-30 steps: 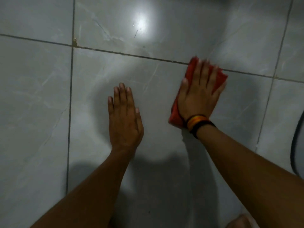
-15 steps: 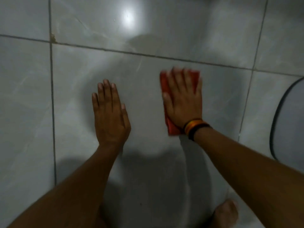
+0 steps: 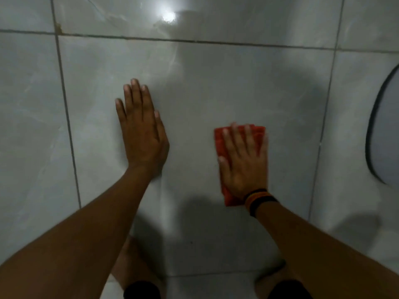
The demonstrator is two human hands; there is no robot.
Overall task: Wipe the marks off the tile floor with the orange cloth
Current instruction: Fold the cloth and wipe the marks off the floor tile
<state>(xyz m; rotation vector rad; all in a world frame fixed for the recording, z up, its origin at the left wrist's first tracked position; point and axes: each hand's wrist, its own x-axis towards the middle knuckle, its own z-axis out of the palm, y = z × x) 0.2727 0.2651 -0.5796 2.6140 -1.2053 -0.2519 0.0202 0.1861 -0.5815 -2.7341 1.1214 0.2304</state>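
My right hand [image 3: 244, 162], flat on the folded orange cloth [image 3: 224, 145], has pulled it from the upper grout line to the right centre of the tile floor [image 3: 216, 87], so wiping continues, while my left hand [image 3: 142, 130] stays spread flat.

The person is down on the glossy grey tile floor [image 3: 216, 87], both palms flat on the same large tile. The left hand [image 3: 141, 134] presses straight onto the tile, fingers together, toward the tile's left grout line. The right hand [image 3: 244, 162] lies spread on top of the folded orange cloth [image 3: 220, 139], which shows past the fingertips and along the thumb side. Striped bands [image 3: 257, 200] circle that wrist. A lamp's glare [image 3: 168, 16] shines on the far tile. A dark-rimmed rounded object [image 3: 384, 130] lies at the floor's right edge.
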